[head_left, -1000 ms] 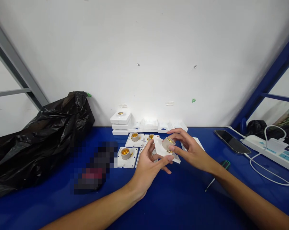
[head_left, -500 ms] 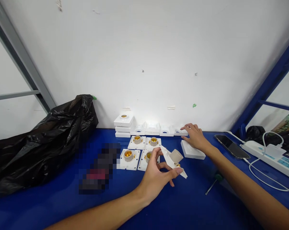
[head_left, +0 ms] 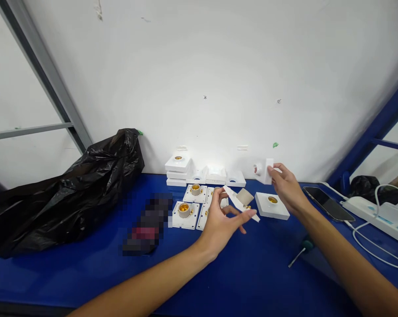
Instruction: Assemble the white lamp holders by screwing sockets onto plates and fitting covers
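Note:
My left hand [head_left: 223, 218] grips a lamp socket base [head_left: 241, 200], a white square plate with a beige cylinder, tilted above the table. In my right hand [head_left: 284, 182] is a white square socket cover [head_left: 269, 169], raised on edge with its round collar facing left. Below that hand lies an assembled lamp socket [head_left: 264, 207] with a brass-coloured inside. Several more socket bases [head_left: 184, 213] lie in rows left of my left hand, partly hidden by it. Behind them, a few covers [head_left: 235, 178] rest along the wall beside a stack of assembled sockets [head_left: 178, 169].
A screwdriver [head_left: 297, 256] with a green handle lies at the right. Beyond it are a phone [head_left: 327, 202], white cables and a power strip [head_left: 377, 220]. A black plastic bag [head_left: 86, 198] fills the left side, next to a blurred dark item [head_left: 147, 226].
My right hand has lifted the rightmost cover from the row by the wall and turned it on edge. The left hand still holds the socket base. The view has shifted slightly.

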Demonstrator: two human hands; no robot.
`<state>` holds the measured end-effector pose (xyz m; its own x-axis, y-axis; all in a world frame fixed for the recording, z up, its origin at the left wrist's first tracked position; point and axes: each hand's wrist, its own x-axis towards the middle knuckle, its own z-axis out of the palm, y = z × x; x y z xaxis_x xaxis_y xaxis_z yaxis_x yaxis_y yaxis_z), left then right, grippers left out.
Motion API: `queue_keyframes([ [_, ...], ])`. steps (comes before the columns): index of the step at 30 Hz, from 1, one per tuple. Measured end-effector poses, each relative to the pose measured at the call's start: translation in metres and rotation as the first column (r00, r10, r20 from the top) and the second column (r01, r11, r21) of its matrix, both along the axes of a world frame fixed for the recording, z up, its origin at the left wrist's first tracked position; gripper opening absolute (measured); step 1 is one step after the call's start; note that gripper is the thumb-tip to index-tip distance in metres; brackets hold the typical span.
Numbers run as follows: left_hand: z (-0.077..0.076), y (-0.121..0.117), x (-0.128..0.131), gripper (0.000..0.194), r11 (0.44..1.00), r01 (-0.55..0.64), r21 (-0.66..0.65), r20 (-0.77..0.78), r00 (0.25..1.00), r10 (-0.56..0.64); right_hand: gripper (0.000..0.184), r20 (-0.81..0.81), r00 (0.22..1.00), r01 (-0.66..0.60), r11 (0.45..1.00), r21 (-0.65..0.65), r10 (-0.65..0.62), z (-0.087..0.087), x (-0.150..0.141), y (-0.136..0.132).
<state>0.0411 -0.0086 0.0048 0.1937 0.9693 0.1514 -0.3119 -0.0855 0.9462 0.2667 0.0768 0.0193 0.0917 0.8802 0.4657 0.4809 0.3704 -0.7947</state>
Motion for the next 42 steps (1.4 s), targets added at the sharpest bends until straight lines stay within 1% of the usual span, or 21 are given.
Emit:
queue_keyframes([
  [1, 0.001, 0.002, 0.001, 0.066, 1.000, -0.008, -0.026, -0.002, 1.000, 0.008, 0.038, -0.201, 0.978, -0.057, 0.998, -0.024, 0.051, 0.004, -0.004, -0.007],
  [2, 0.001, 0.004, 0.002, 0.065, 0.999, -0.011, -0.044, -0.006, 1.000, 0.011, 0.034, -0.363, 0.925, -0.133, 0.990, -0.039, 0.110, 0.007, -0.008, -0.013],
  [3, -0.001, 0.005, 0.002, 0.067, 0.998, -0.012, -0.059, -0.012, 1.000, 0.011, 0.031, -0.463, 0.870, -0.220, 0.974, -0.059, 0.169, 0.010, -0.011, -0.019],
  [5, -0.007, 0.005, 0.003, 0.073, 0.997, -0.006, -0.078, -0.018, 1.000, 0.005, 0.028, -0.573, 0.787, -0.341, 0.935, -0.097, 0.228, 0.014, -0.018, -0.026],
  [8, -0.018, 0.001, 0.003, 0.079, 0.995, 0.040, -0.096, -0.002, 0.999, -0.040, 0.023, -0.644, 0.731, -0.396, 0.909, -0.131, 0.225, 0.012, -0.024, -0.031],
  [10, -0.022, -0.002, 0.002, 0.079, 0.993, 0.090, -0.079, 0.024, 0.996, -0.088, 0.024, -0.648, 0.732, -0.412, 0.895, -0.171, 0.213, 0.010, -0.027, -0.032],
  [13, -0.021, -0.005, 0.001, 0.078, 0.989, 0.140, -0.052, 0.044, 0.990, -0.137, 0.028, -0.621, 0.763, -0.390, 0.894, -0.222, 0.179, 0.009, -0.031, -0.034],
  [15, -0.018, -0.005, 0.000, 0.080, 0.989, 0.141, -0.050, 0.045, 0.989, -0.138, 0.030, -0.603, 0.781, -0.369, 0.899, -0.235, 0.163, 0.010, -0.032, -0.035],
  [18, -0.014, -0.006, -0.001, 0.083, 0.990, 0.133, -0.044, 0.052, 0.990, -0.130, 0.039, -0.613, 0.780, -0.346, 0.904, -0.251, 0.128, 0.008, -0.033, -0.035],
  [21, -0.011, -0.006, -0.002, 0.085, 0.991, 0.128, -0.043, 0.049, 0.991, -0.126, 0.044, -0.615, 0.784, -0.295, 0.924, -0.243, 0.088, 0.003, -0.034, -0.035],
  [23, -0.009, -0.006, -0.003, 0.086, 0.990, 0.131, -0.047, 0.052, 0.990, -0.129, 0.047, -0.590, 0.802, -0.281, 0.931, -0.234, 0.094, 0.001, -0.036, -0.036],
  [25, -0.008, -0.006, -0.004, 0.084, 0.987, 0.155, -0.040, 0.063, 0.986, -0.152, 0.044, -0.561, 0.820, -0.297, 0.924, -0.240, 0.118, 0.003, -0.037, -0.038],
  [27, -0.008, -0.006, -0.005, 0.080, 0.980, 0.193, -0.039, 0.074, 0.979, -0.190, 0.035, -0.540, 0.832, -0.309, 0.914, -0.265, 0.124, 0.006, -0.038, -0.042],
  [29, -0.007, -0.007, -0.006, 0.073, 0.968, 0.240, -0.070, 0.088, 0.968, -0.234, 0.028, -0.542, 0.830, -0.341, 0.890, -0.302, 0.134, 0.009, -0.038, -0.045],
  [32, -0.007, -0.009, -0.008, 0.065, 0.940, 0.307, -0.150, 0.136, 0.948, -0.288, 0.029, -0.535, 0.823, -0.434, 0.821, -0.371, 0.194, 0.011, -0.038, -0.050],
  [33, -0.006, -0.010, -0.008, 0.063, 0.932, 0.321, -0.167, 0.160, 0.942, -0.295, 0.029, -0.513, 0.831, -0.450, 0.800, -0.397, 0.214, 0.011, -0.038, -0.052],
  [34, -0.006, -0.011, -0.008, 0.062, 0.927, 0.330, -0.178, 0.184, 0.937, -0.298, 0.029, -0.478, 0.850, -0.443, 0.793, -0.418, 0.223, 0.010, -0.040, -0.053],
  [36, -0.006, -0.012, -0.008, 0.059, 0.921, 0.340, -0.189, 0.217, 0.929, -0.298, 0.032, -0.387, 0.889, -0.411, 0.802, -0.434, 0.246, 0.009, -0.043, -0.056],
  [38, -0.005, -0.012, -0.009, 0.056, 0.922, 0.336, -0.194, 0.241, 0.927, -0.287, 0.037, -0.297, 0.906, -0.406, 0.813, -0.417, 0.301, 0.009, -0.047, -0.058],
  [40, -0.005, -0.011, -0.009, 0.056, 0.923, 0.327, -0.201, 0.266, 0.925, -0.270, 0.036, -0.241, 0.912, -0.405, 0.829, -0.386, 0.333, 0.008, -0.052, -0.059],
  [42, -0.006, -0.009, -0.010, 0.060, 0.919, 0.340, -0.199, 0.302, 0.914, -0.272, 0.035, -0.220, 0.920, -0.384, 0.863, -0.328, 0.326, 0.006, -0.055, -0.059],
])
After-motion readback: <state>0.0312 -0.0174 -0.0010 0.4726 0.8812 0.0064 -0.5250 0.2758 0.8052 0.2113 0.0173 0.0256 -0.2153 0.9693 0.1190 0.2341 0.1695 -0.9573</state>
